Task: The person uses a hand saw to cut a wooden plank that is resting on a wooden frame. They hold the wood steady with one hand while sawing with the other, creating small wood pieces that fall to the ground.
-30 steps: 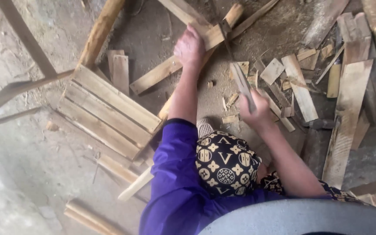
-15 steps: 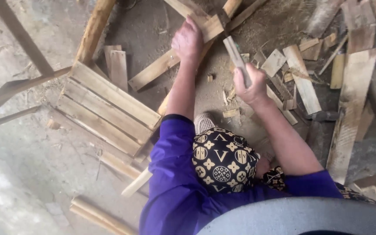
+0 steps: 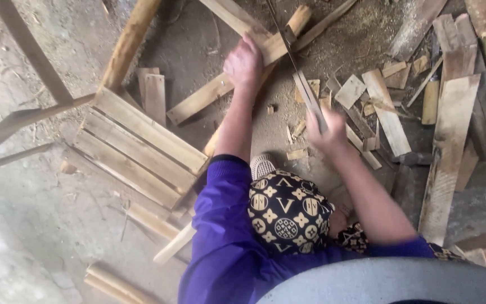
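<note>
Saw (image 3: pixel 305 84) has dropped lower vs 0.5 s ago, blade now across plank (image 3: pixel 237 79). Right hand (image 3: pixel 324 132) clenched on saw handle; left hand (image 3: pixel 244 63) presses plank just beside blade. Risk: blade skips, nicks left fingers.

The left hand (image 3: pixel 244 63) is pressing on a long wooden board (image 3: pixel 237 76) that is lying diagonally across the ground. The right hand (image 3: pixel 326 132) is gripping a saw (image 3: pixel 305 90) just right of that hand, its blade crossing the board. A slatted wooden panel (image 3: pixel 136 146) is lying to the left. Offcuts (image 3: pixel 361 95) and planks (image 3: pixel 451 146) are lying scattered to the right.
</note>
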